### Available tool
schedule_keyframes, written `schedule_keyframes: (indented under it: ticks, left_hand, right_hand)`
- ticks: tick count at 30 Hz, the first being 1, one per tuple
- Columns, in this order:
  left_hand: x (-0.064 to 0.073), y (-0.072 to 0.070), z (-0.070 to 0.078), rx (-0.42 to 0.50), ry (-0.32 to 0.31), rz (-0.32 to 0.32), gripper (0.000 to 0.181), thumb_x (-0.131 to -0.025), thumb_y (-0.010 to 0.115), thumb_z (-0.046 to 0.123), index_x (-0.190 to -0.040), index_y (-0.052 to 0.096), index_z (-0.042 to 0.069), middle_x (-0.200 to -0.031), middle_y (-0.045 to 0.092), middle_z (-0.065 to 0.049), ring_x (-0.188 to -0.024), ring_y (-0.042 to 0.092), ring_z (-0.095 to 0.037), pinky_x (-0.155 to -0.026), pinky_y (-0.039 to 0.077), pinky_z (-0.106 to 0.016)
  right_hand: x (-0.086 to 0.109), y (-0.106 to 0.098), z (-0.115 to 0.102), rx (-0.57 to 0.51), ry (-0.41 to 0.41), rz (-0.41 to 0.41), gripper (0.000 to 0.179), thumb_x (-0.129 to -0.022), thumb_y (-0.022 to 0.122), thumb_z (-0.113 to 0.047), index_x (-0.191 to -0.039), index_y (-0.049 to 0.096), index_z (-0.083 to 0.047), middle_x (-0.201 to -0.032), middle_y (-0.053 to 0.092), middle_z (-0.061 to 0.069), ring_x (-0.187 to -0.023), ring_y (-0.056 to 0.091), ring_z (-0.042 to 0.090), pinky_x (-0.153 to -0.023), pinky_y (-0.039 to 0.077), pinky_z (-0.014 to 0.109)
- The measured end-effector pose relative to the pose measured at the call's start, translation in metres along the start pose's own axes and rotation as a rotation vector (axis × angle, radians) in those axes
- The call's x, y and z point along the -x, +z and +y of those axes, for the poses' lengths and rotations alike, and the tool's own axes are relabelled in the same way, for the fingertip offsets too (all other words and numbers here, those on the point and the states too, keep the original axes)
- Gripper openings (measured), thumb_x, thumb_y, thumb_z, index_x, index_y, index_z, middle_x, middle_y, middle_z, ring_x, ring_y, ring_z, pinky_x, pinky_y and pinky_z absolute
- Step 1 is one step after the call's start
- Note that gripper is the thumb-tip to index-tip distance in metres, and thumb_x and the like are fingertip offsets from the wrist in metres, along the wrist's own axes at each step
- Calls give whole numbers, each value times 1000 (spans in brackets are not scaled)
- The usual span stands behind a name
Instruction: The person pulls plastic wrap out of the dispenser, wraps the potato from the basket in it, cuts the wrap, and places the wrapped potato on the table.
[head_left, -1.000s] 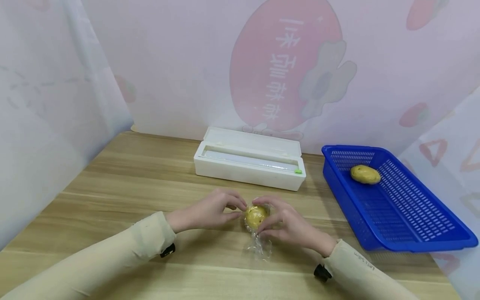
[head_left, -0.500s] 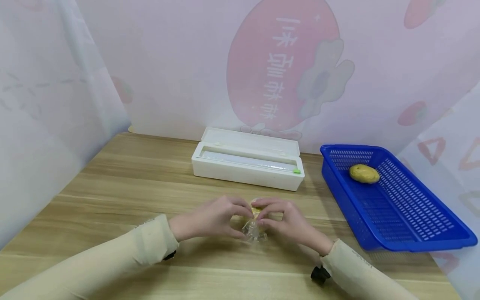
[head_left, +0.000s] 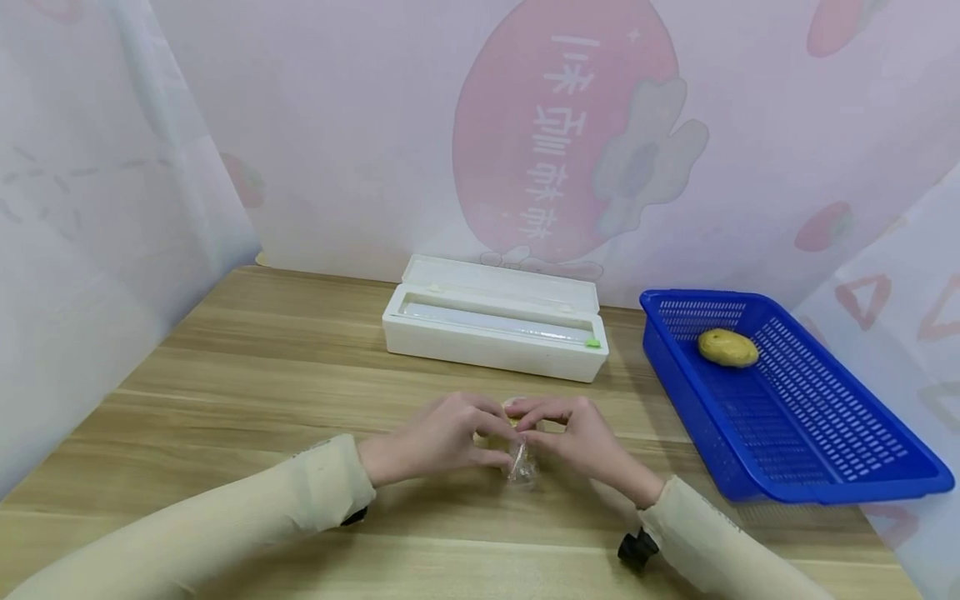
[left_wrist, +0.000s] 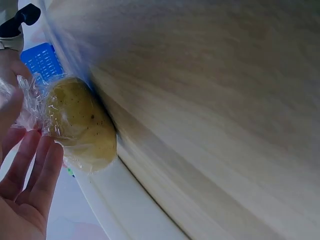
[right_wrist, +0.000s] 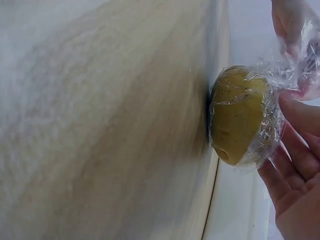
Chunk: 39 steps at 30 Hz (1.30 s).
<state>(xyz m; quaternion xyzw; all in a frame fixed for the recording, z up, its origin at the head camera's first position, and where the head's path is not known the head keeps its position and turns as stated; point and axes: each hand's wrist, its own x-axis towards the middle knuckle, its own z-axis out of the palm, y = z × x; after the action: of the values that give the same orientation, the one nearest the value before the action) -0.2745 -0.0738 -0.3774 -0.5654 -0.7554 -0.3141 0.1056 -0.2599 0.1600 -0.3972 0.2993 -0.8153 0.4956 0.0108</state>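
A potato (left_wrist: pixel 82 125) wrapped in clear cling film stands on the wooden table between my hands; in the head view the fingers mostly hide it. The film is bunched into a loose crinkled tail (head_left: pixel 522 473) on the near side. My left hand (head_left: pixel 459 437) pinches this gathered film, its fingertips close against the potato. With thumb and fingers my right hand (head_left: pixel 581 437) holds the film at the base of the tail, fingers along the wrapped potato (right_wrist: pixel 237 117). The two hands' fingertips meet over it.
Behind the hands lies a white cling film box (head_left: pixel 495 346) with its lid up, a film roll (head_left: pixel 495 321) inside and a green slider (head_left: pixel 592 343). A blue perforated basket (head_left: pixel 750 467) stands at right, holding another potato (head_left: pixel 727 347). Printed cloth (head_left: pixel 337 150) hangs behind.
The left hand has moved right and closed in on the film beside the right hand. The tail is now gathered tighter, and the fingers cover more of the potato. Box and basket stay put.
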Motion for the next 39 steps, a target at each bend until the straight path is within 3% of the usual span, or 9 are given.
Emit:
schedule_keyframes:
  ticks: [5,9,14,18,22,26,31,35,39]
  left_hand:
    - [-4,3,-5,125,-86,30,4,-87,77,9,-91,77,8,-93,71,1,-86,64,-3,-75,52,-18]
    - [-5,5,-9,157,-192,55,3,-89,74,7,-87,76,8,-86,71,4,-78,63,-4,-69,54,-23]
    - [-6,4,-9,175,-318,85,7,-88,73,6,-84,74,12,-80,68,10,-72,62,-4,-66,54,-28]
    - [-8,4,-8,184,-368,92,9,-88,74,7,-82,74,14,-78,68,12,-71,63,-3,-64,54,-26]
    - [-9,3,-7,201,-391,89,9,-88,73,7,-82,75,13,-79,69,11,-71,63,-4,-65,54,-25]
    - [-8,3,-8,219,-406,92,8,-87,75,7,-81,74,13,-79,70,9,-72,64,-5,-67,54,-25]
    - [-7,4,-11,230,-380,108,14,-82,79,4,-86,66,8,-84,68,3,-75,65,-8,-66,55,-25]
    - [-6,3,-11,236,-247,105,18,-81,77,-4,-93,67,4,-95,65,-3,-81,66,-14,-65,55,-22]
    - [-5,3,-11,190,-111,41,21,-82,79,2,-103,75,5,-105,65,-4,-90,64,-13,-67,54,-20]
  right_hand:
    - [2,-3,3,-65,-43,-43,16,-90,70,-2,-104,75,-7,-124,65,6,-124,55,26,-104,39,38]
    - [8,-6,1,-139,-72,-121,37,-86,74,0,-122,67,-3,-137,56,14,-132,45,32,-109,31,41]
    - [9,1,-4,79,-85,-95,70,-69,91,-30,-131,62,-14,-139,55,5,-130,48,23,-106,36,41]
    - [4,8,-5,192,-138,1,56,-71,89,-27,-121,68,-13,-129,62,0,-121,56,20,-100,43,40]
    - [2,9,-5,189,-165,42,32,-80,83,-11,-111,74,-11,-120,67,-3,-117,60,20,-98,45,37]
    - [1,8,-6,147,-131,43,23,-83,78,-3,-104,77,-10,-115,69,-4,-116,61,20,-98,44,35]
    - [-2,5,-14,47,1,60,14,-80,79,1,-91,78,-7,-106,72,2,-111,63,21,-99,44,35]
    - [-4,3,-6,-21,100,90,9,-77,83,-3,-82,79,-9,-98,74,2,-106,66,20,-93,48,34]
    - [-5,2,-4,-18,166,116,11,-77,82,0,-81,79,-11,-94,74,0,-98,68,18,-85,53,32]
